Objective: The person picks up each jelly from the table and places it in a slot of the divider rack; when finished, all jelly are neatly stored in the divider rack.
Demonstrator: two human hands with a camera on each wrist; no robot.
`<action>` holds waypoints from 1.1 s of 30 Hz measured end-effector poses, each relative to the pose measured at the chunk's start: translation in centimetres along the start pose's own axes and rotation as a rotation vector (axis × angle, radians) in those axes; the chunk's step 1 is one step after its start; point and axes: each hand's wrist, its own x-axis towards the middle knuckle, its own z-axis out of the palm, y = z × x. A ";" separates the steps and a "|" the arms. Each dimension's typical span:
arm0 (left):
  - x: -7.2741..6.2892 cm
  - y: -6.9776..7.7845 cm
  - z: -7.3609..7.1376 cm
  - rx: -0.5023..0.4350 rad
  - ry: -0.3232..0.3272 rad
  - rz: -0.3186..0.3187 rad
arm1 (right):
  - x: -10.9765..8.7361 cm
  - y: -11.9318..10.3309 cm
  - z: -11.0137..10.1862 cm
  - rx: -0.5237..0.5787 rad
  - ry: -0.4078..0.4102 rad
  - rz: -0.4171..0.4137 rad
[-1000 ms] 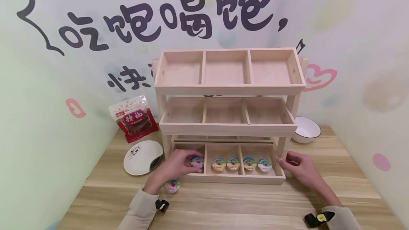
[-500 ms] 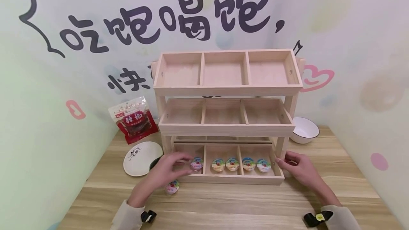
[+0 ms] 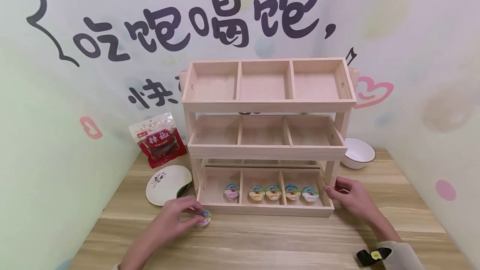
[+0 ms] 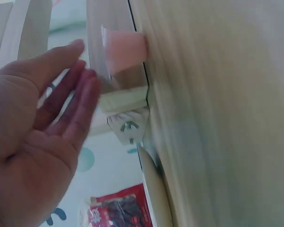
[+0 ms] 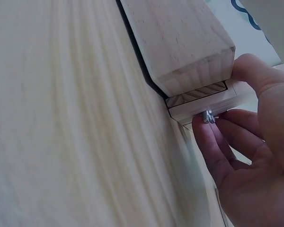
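Observation:
My left hand (image 3: 173, 219) reaches over the table to a jelly cup (image 3: 206, 218) in front of the shelf's left corner. In the left wrist view its fingers are loosely bent, and the pink cup (image 4: 126, 50) stands just beyond the fingertips. The three-tier wooden shelf (image 3: 264, 152) has my right hand (image 3: 354, 198) at its lower right end. There thumb and fingers (image 5: 208, 146) grip the end board beside a metal screw. In the bottom tier, one pink-lidded jelly cup (image 3: 231, 192) sits in the left compartment, two in the middle and two in the right.
A patterned plate (image 3: 165, 184) lies left of the shelf, with a red and clear snack bag (image 3: 159, 141) leaning on the wall behind it. At the back right stands a white bowl (image 3: 358, 153). Walls close in on both sides of the wooden table (image 3: 285, 245).
My left hand has let go of the pink-lidded jelly cup in the bottom left compartment and moved down and left to the cup on the table. My right hand stays on the shelf.

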 end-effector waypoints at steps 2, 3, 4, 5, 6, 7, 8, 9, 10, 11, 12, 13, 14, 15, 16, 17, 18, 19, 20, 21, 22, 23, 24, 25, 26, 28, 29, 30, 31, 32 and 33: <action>-0.5 0.0 -0.1 0.029 0.002 -0.031 | -0.1 0.0 0.0 -0.006 0.009 0.000; -0.7 -0.1 -0.1 0.048 0.002 -0.045 | -0.1 0.0 0.0 -0.007 0.015 0.002; -0.9 -0.1 -0.2 0.067 -0.001 -0.059 | -0.1 0.0 -0.1 -0.015 0.018 -0.005; -1.0 -0.1 -0.2 0.064 -0.013 -0.075 | -0.1 0.1 -0.1 -0.022 0.021 -0.010; -1.1 -0.1 -0.2 0.050 -0.029 -0.088 | -0.1 0.1 -0.2 -0.028 0.025 -0.013; -1.1 -0.1 -0.2 0.029 -0.051 -0.099 | 0.0 0.2 -0.2 -0.026 0.027 -0.012; -1.1 -0.1 -0.2 0.011 -0.073 -0.102 | 0.0 0.2 -0.2 -0.024 0.030 -0.009; -1.1 -0.1 -0.2 -0.009 -0.095 -0.111 | 0.0 0.3 -0.2 -0.026 0.032 -0.008; -1.1 0.0 -0.2 -0.031 -0.117 -0.121 | 0.0 0.4 -0.2 -0.029 0.032 -0.009; -1.1 0.1 -0.3 -0.052 -0.138 -0.130 | 0.0 0.4 -0.3 -0.031 0.031 -0.005; -1.0 0.1 -0.3 -0.056 -0.153 -0.134 | 0.1 0.5 -0.2 -0.034 0.031 -0.001; -0.9 0.2 -0.3 -0.059 -0.164 -0.140 | 0.1 0.6 -0.2 -0.037 0.032 0.003; -0.8 0.2 -0.2 -0.067 -0.173 -0.146 | 0.1 0.6 -0.2 -0.038 0.033 0.007; -0.8 0.3 -0.2 -0.078 -0.182 -0.158 | 0.1 0.6 -0.2 -0.042 0.033 0.008; -0.7 0.3 -0.2 -0.088 -0.192 -0.170 | 0.1 0.7 -0.2 -0.042 0.033 0.007; -0.6 0.4 -0.1 -0.100 -0.201 -0.182 | 0.1 0.7 -0.1 -0.043 0.032 0.007; -0.5 0.3 0.0 -0.114 -0.209 -0.195 | 0.1 0.7 -0.1 -0.039 0.034 0.005; -0.4 0.3 0.0 -0.130 -0.216 -0.211 | 0.1 0.7 -0.1 -0.036 0.035 0.004; -0.4 0.3 0.1 -0.143 -0.223 -0.229 | 0.2 0.7 -0.1 -0.036 0.035 0.003; -0.4 0.3 0.1 -0.151 -0.227 -0.242 | 0.2 0.7 -0.1 -0.038 0.034 0.002; -0.3 0.2 0.2 -0.155 -0.231 -0.250 | 0.2 0.6 -0.1 -0.038 0.032 0.001; -0.3 0.2 0.3 -0.161 -0.234 -0.256 | 0.2 0.6 0.0 -0.040 0.032 0.001; -0.4 0.2 0.4 -0.178 -0.238 -0.264 | 0.2 0.5 0.0 -0.041 0.030 -0.002; -0.4 0.2 0.5 -0.194 -0.244 -0.274 | 0.2 0.4 0.0 -0.043 0.029 -0.002; -0.5 0.2 0.6 -0.214 -0.251 -0.279 | 0.2 0.4 0.0 -0.044 0.027 -0.005; -0.6 0.3 0.9 -0.260 -0.271 -0.291 | 0.2 0.3 0.0 -0.043 0.023 -0.009; -0.6 0.4 1.0 -0.283 -0.280 -0.298 | 0.2 0.3 0.0 -0.039 0.023 -0.008; -0.6 0.5 1.2 -0.307 -0.288 -0.305 | 0.1 0.3 0.0 -0.039 0.023 -0.008; -0.6 0.6 1.2 -0.316 -0.294 -0.308 | 0.1 0.4 0.0 -0.037 0.023 -0.004; -0.6 0.6 1.3 -0.326 -0.301 -0.308 | 0.1 0.4 0.0 -0.037 0.021 -0.002; -0.5 0.7 1.4 -0.324 -0.306 -0.308 | 0.0 0.4 0.0 -0.036 0.022 0.002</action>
